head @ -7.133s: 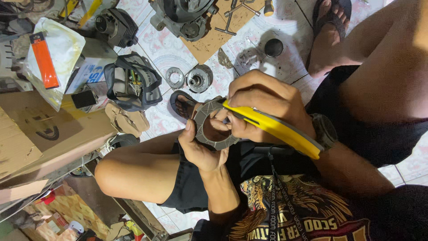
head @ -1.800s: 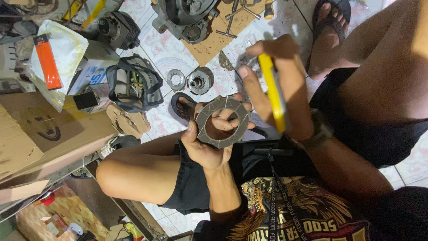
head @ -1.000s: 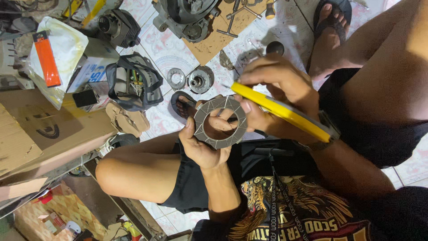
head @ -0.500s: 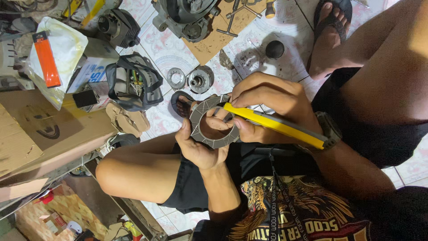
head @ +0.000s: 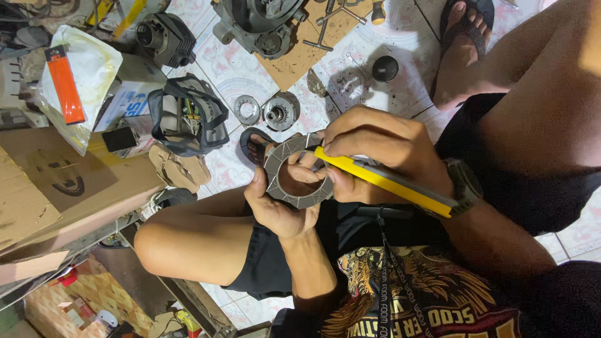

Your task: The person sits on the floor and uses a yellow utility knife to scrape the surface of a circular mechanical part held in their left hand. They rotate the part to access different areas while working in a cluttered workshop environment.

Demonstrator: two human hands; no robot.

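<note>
Head view showed a seated person over a tiled floor (head: 350,69). Their left hand (head: 278,209) cupped a grey friction ring (head: 298,171) steady above the lap, while the right hand (head: 382,153) gripped a yellow utility knife (head: 388,183) against its rim.

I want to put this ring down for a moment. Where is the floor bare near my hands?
Bare tile shows between the small black round cap and the sandalled foot, and just below that cap. It is crowded further along: two small metal gear parts, the black strapped bag and the brown cardboard sheet under the grey engine casing.
</note>
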